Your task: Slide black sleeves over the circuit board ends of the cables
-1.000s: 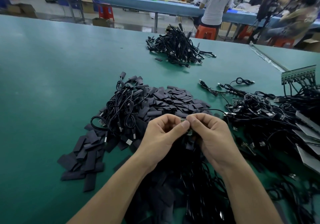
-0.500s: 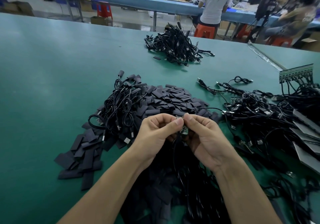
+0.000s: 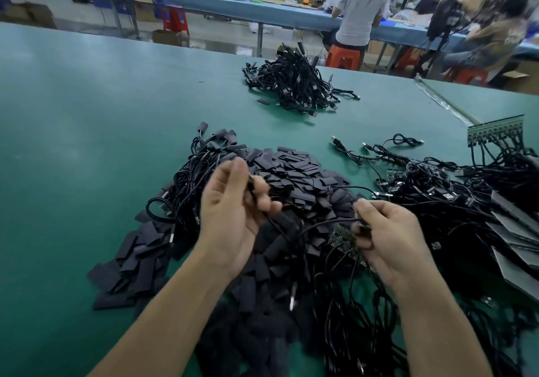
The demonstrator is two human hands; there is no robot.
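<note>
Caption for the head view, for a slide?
Left hand pinches a cable, right hand holds a circuit board end, above black sleeves piled on the green table.

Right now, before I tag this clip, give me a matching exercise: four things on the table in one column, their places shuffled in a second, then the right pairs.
Things
1. sleeve pile
2. far cable heap
3. board strip
4. circuit board

Places
a. at the right hand fingertips
b. far side of the table, near an orange stool
c. right edge of the view, with wires running down from it
d. mid-table, just beyond the left hand

Pairs: 1-d, 2-b, 3-c, 4-a
</note>
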